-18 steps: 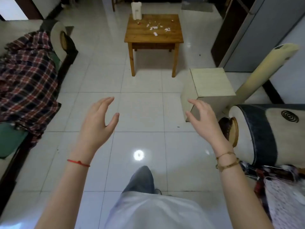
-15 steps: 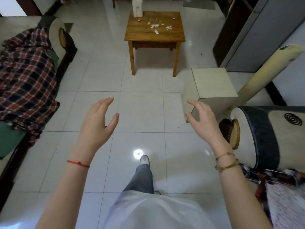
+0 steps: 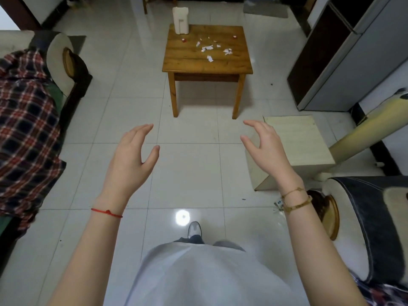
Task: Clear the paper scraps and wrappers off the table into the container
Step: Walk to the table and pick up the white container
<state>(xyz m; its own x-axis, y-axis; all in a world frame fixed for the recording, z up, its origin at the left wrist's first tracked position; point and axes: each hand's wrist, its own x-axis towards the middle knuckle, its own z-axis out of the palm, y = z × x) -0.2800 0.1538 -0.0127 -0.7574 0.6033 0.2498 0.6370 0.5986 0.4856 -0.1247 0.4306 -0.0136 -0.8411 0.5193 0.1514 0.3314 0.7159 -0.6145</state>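
White tiled floor (image 3: 192,164) lay between person and square wooden table (image 3: 187,62); pale box stool (image 3: 293,140) sat right. Left hand (image 3: 130,160) and right hand (image 3: 267,146) were raised, fingers loosely spread, nothing held.

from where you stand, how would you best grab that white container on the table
The white container stands upright at the far left corner of the table, apart from the scraps. Probably best to wrap one hand round its tall sides at mid-height, coming from the near side once you reach the table. Both the left hand and right hand are empty.
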